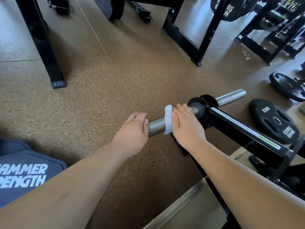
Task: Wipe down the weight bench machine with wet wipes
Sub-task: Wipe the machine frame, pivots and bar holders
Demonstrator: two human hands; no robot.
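Right hand (186, 128) presses wipe (168, 120) on bar (156, 125) | speckled brown floor (115, 71) | 10KG plate (274, 121)

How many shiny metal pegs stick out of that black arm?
2. The near peg, gripped by the left hand, has the wipe under the right hand; the far peg juts bare beyond the black arm. Others may be hidden.

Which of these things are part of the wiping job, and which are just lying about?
In the job: wipe, bar, left hand, right hand, machine arm.
Lying about: 10KG plate, farther plate, rack.
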